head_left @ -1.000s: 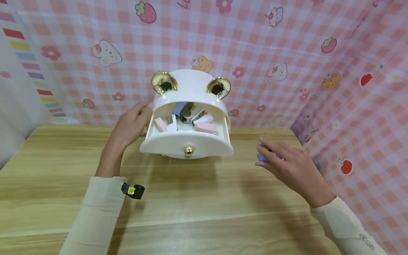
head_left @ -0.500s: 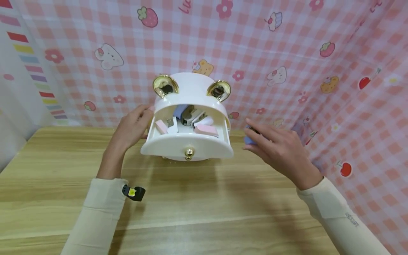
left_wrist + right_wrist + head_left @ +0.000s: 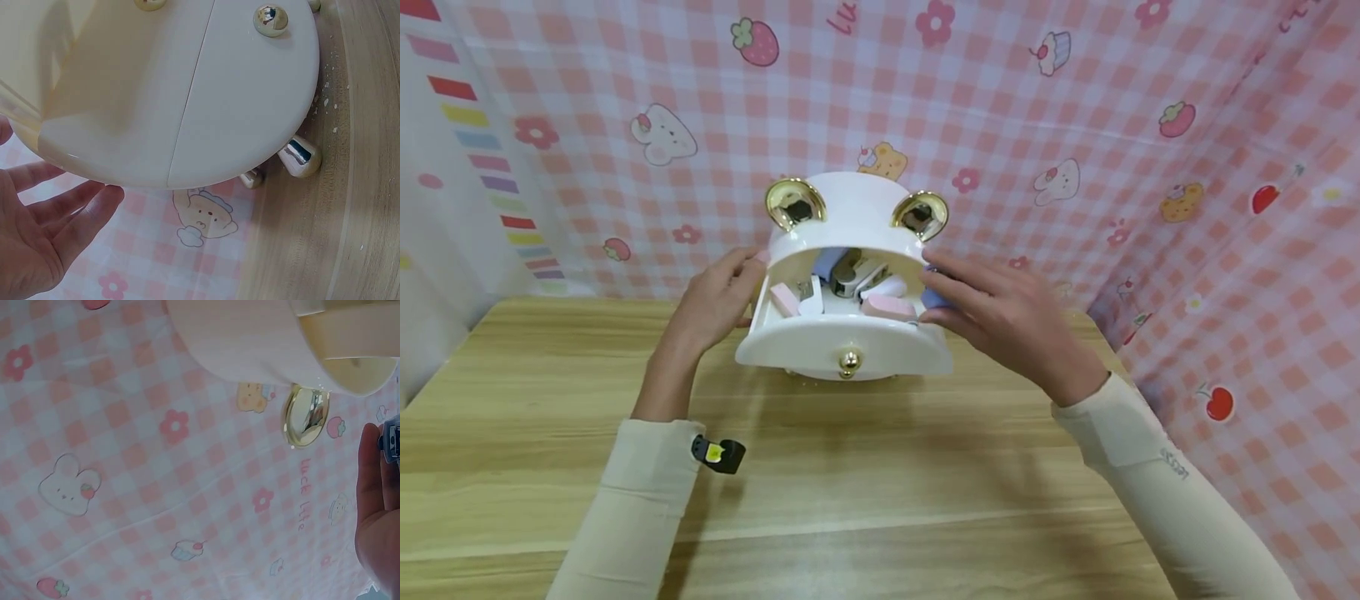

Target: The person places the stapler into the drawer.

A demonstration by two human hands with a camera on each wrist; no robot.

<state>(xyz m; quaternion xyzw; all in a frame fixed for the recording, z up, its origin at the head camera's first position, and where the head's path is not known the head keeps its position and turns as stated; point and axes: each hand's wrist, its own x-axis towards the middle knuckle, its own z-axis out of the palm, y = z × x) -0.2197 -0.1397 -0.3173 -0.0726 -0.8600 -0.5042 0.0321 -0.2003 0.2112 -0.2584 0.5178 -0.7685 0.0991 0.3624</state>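
Observation:
A white box (image 3: 857,200) with two round gold-rimmed eyes stands against the back cloth, its drawer (image 3: 805,343) pulled out. Inside the drawer lie several small staplers, among them a pink one (image 3: 887,307), a grey one (image 3: 847,275) and a blue one (image 3: 828,262). My left hand (image 3: 713,304) rests its fingertips on the box's left side; in the left wrist view its fingers (image 3: 87,219) are nearly straight along the curved wall. My right hand (image 3: 1007,312) pinches another small blue stapler (image 3: 934,296) at the drawer's right edge, partly hidden by the fingers.
The wooden table (image 3: 820,500) reaches toward me in front of the box. Pink checked cloth (image 3: 700,92) hangs behind and along the right. A gold knob (image 3: 849,361) sticks out of the drawer front, and gold feet (image 3: 300,157) show under the box.
My right hand has moved left with the blue stapler, from over the right side of the table to the drawer's right edge. My left hand stays at the box's side.

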